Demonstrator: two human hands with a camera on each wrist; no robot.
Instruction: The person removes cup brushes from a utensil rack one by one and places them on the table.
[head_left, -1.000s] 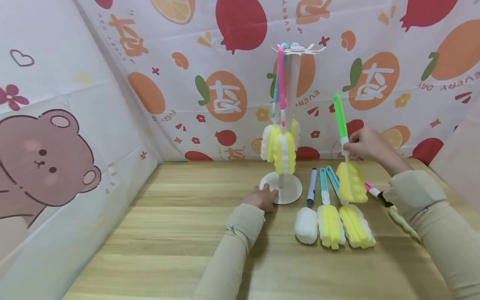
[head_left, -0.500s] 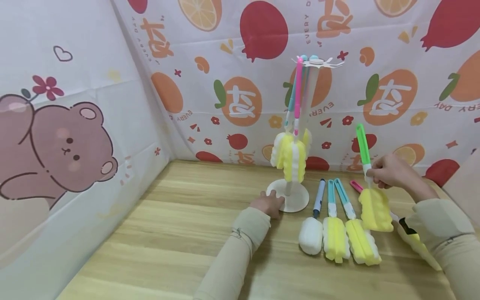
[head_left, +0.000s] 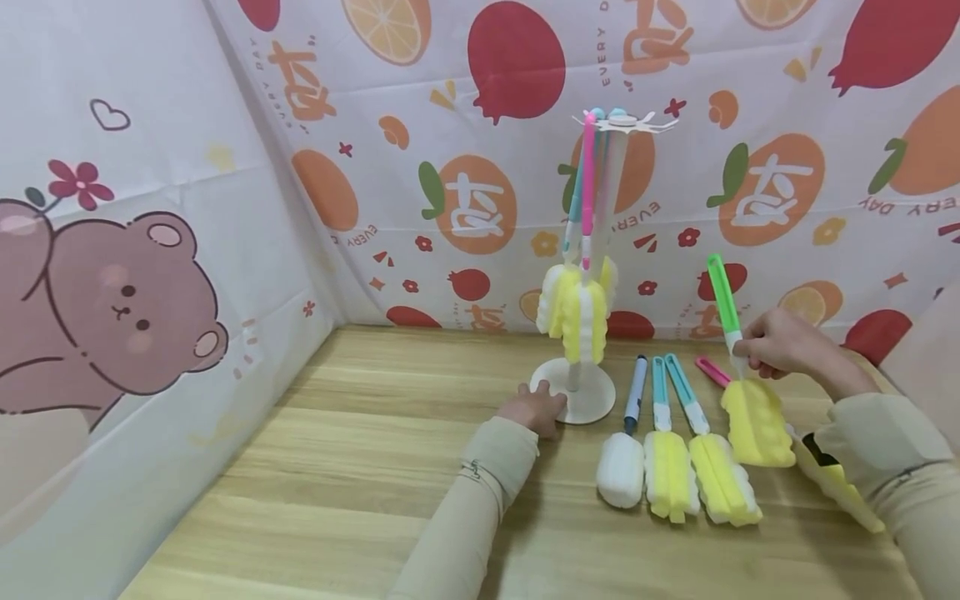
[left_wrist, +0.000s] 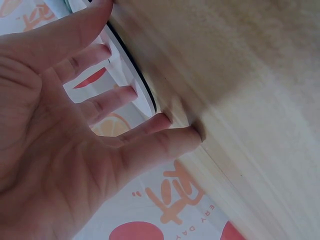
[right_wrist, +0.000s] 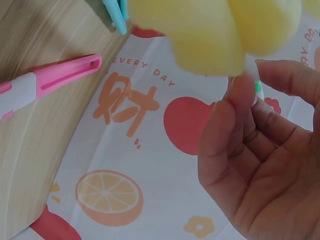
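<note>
My right hand (head_left: 786, 343) pinches a green-handled sponge bottle brush (head_left: 759, 425) at its white neck. The brush is held handle up, its yellow sponge head lowest. In the right wrist view, thumb and fingertips meet just beside the sponge (right_wrist: 210, 37). My left hand (head_left: 531, 410) rests with spread fingers on the round white base (head_left: 592, 407) of an upright stand; in the left wrist view some fingertips (left_wrist: 127, 92) lie at the base's rim and others reach the tabletop. From the stand's white top (head_left: 626, 124) hang a pink-handled brush (head_left: 588, 179) and blue-handled ones, sponges down.
Right of the stand lie a grey-handled brush with a white sponge (head_left: 621, 471) and two blue-handled brushes with yellow-and-white sponges (head_left: 670, 477). A pink-handled brush (head_left: 712, 372) lies partly behind the held one and my right sleeve. Printed cloth (head_left: 352, 275) walls the wooden table (head_left: 360, 467).
The head view has shifted. My right hand has lowered the green-handled brush and moved it slightly right, keeping its pinch. My left hand stays on the stand's base.
</note>
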